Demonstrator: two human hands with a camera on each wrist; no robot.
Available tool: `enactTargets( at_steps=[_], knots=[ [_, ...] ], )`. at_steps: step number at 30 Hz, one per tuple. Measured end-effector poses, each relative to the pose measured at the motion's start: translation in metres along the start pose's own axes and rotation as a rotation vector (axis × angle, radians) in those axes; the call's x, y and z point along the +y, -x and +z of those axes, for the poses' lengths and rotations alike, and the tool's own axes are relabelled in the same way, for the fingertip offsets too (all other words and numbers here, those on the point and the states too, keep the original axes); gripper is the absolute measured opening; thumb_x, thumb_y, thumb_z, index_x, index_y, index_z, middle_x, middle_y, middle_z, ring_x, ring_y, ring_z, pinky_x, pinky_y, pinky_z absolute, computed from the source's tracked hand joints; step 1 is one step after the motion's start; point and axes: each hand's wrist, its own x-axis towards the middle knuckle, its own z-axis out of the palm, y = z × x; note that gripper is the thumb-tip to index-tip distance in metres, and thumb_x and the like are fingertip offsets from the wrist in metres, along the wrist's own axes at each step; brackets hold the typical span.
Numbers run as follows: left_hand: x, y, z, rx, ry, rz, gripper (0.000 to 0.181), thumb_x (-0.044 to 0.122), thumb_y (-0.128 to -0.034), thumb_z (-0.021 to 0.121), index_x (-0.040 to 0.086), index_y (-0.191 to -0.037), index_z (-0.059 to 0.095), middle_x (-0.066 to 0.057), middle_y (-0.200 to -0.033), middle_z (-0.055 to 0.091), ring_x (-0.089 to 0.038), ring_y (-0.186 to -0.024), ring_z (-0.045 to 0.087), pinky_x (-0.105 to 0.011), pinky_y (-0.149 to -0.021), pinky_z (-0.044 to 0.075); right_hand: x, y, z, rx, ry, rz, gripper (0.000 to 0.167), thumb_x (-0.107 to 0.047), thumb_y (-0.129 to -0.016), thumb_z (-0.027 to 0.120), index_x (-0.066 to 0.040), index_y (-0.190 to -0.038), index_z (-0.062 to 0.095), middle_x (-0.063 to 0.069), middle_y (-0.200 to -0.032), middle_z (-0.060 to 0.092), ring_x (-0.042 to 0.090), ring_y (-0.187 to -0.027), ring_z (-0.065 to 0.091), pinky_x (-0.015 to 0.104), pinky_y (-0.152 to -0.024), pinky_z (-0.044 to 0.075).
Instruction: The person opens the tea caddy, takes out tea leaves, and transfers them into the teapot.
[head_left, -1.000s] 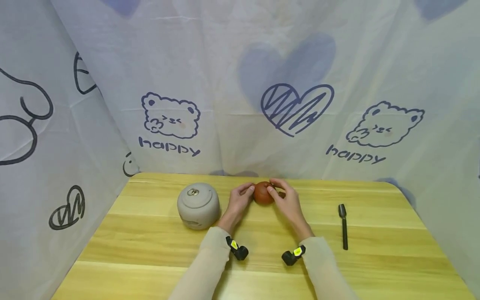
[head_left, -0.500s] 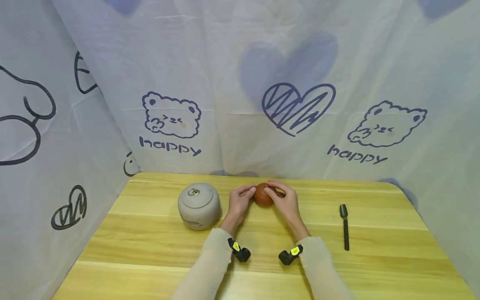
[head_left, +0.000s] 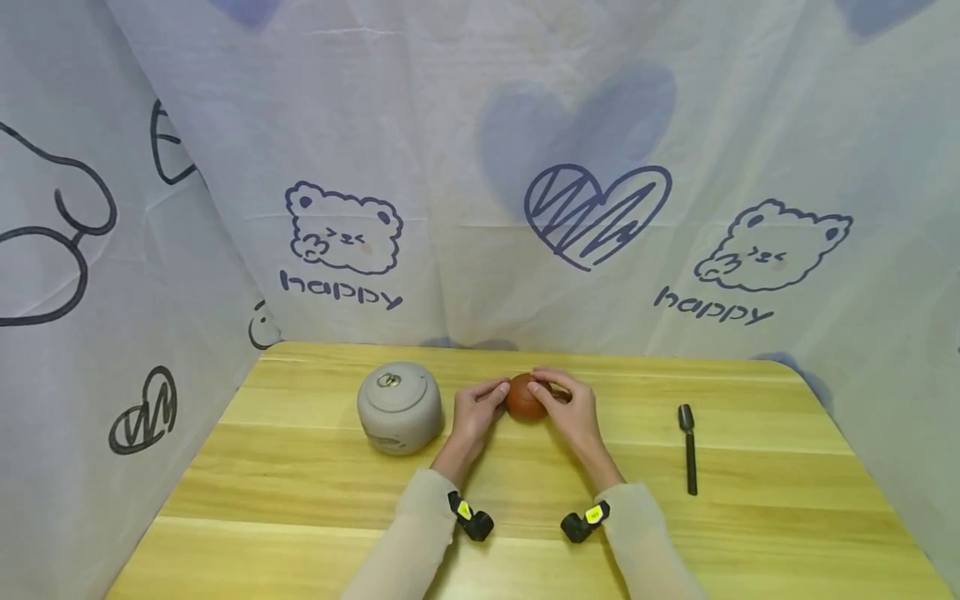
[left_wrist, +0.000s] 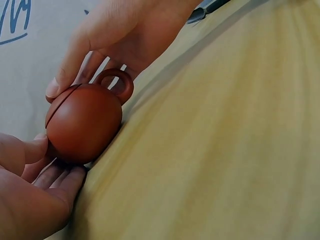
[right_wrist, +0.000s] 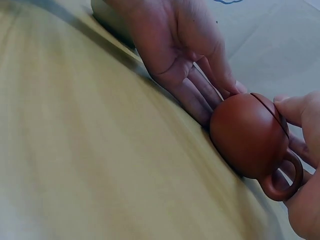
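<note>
Between my two hands, near the table's back edge, is a small reddish-brown clay teapot (head_left: 527, 397) with a ring handle (left_wrist: 126, 86) on its right side. It looks upright and low on the tabletop. My left hand (head_left: 477, 411) pinches its left side between thumb and fingers; whatever part lies there, perhaps a spout, is covered. With the thumb on the lid (right_wrist: 270, 111), my right hand (head_left: 573, 412) holds the teapot from the handle side, other fingers reaching behind. A thin seam between lid and body shows in both wrist views.
A grey round lidded jar (head_left: 400, 410) with a metal ring on top stands left of my left hand. A dark, small scoop-like spoon (head_left: 687, 450) lies to the right on the wooden table (head_left: 300, 500). Printed cloth (head_left: 465, 275) hangs behind the table.
The teapot and both hands have shifted slightly towards me. My right fingers have moved a little over the lid and handle side. The jar and the spoon stay put.
</note>
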Motion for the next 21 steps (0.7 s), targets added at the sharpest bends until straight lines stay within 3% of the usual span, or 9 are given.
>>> enactTargets(
  at_steps=[6,10,21],
  knots=[
    [0.0,0.014,-0.006,-0.018,-0.017,0.006,0.027,0.005,-0.1014,0.065,-0.011,-0.123,0.069,-0.025,-0.124,0.068,-0.032,-0.121,0.063,-0.038,-0.099,0.056,-0.035,0.018,-0.001,-0.04,-0.011,0.008,0.024,-0.002,-0.095,0.073,0.01,-0.116,0.073,0.028,-0.127,0.066,0.039,-0.122,0.062,0.053,-0.096,0.058],
    [0.0,0.02,-0.011,-0.027,-0.026,0.016,0.027,0.004,-0.1006,0.066,-0.012,-0.121,0.069,-0.025,-0.121,0.07,-0.029,-0.118,0.065,-0.036,-0.097,0.058,-0.043,0.026,-0.001,-0.041,-0.002,0.0,0.024,-0.002,-0.095,0.073,0.01,-0.116,0.073,0.027,-0.127,0.066,0.039,-0.121,0.063,0.051,-0.094,0.059],
    [-0.001,0.039,-0.019,-0.037,-0.051,0.021,0.03,0.008,-0.1013,0.066,-0.011,-0.125,0.068,-0.026,-0.128,0.067,-0.029,-0.121,0.063,-0.039,-0.102,0.055,-0.008,0.036,0.008,-0.019,0.035,-0.052,0.023,-0.01,-0.095,0.075,0.0,-0.116,0.076,0.017,-0.125,0.07,0.034,-0.116,0.066,0.033,-0.086,0.062]
  ],
)
